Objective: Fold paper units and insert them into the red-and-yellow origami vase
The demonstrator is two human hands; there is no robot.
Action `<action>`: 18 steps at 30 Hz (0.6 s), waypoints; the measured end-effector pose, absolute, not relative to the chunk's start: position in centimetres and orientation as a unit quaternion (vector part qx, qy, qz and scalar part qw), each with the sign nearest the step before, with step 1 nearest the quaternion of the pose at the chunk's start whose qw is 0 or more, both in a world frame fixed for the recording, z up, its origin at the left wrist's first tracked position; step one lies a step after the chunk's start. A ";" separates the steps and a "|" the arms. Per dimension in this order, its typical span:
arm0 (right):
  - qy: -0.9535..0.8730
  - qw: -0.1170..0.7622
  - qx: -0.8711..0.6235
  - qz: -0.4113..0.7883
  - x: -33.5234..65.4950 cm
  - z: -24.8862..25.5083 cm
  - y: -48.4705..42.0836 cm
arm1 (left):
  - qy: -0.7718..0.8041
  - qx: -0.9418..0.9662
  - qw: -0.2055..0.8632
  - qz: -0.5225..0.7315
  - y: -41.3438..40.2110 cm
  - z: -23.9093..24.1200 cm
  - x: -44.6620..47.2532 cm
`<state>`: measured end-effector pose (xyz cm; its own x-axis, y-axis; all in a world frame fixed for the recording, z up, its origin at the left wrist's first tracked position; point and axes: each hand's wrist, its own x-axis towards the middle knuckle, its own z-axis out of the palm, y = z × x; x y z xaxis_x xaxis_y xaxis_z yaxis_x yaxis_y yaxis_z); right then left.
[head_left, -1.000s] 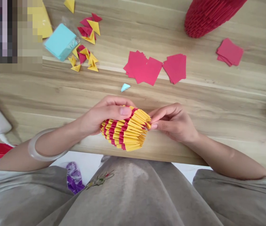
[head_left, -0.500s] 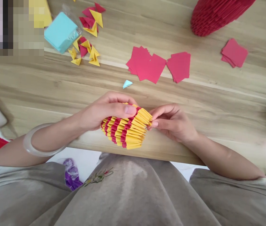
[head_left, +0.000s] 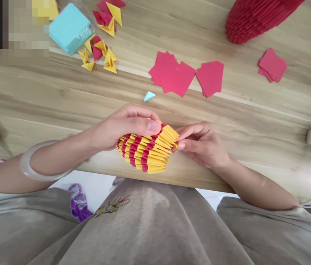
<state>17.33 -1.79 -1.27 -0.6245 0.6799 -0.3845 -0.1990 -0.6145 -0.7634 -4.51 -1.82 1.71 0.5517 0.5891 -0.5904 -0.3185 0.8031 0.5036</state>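
Note:
A rounded paper model [head_left: 147,152] built of folded yellow and red pieces hangs just over the near edge of the wooden table [head_left: 47,99]. My left hand [head_left: 119,127] is wrapped over its top, thumb pressed on the upper side. My right hand [head_left: 199,143] pinches the yellow pieces at the model's open right rim with its fingertips. A pale bangle sits on my left wrist.
Stacks of red paper squares [head_left: 184,75] lie mid-table, another stack [head_left: 271,65] far right. A light-blue paper pad [head_left: 70,27] and loose red and yellow folded triangles [head_left: 103,40] are top left. One small blue triangle [head_left: 149,96] lies alone. A large red folded model [head_left: 254,18] stands at the back.
The hands and model stay locked together; the view has drifted slightly, and my left thumb has slid a little toward the model's rim.

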 end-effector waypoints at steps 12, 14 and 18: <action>-0.365 0.276 -0.370 0.809 17.2 -1.0 -1.8 | 0.344 0.357 0.815 0.300 -1.8 0.9 -4.3; -0.358 0.269 -0.383 0.808 17.2 -1.0 -1.8 | 0.326 0.430 0.789 0.293 -1.7 0.4 -4.4; -0.352 0.273 -0.370 0.816 17.2 -1.3 -1.9 | 0.331 0.534 0.714 0.308 -1.4 -0.1 -4.5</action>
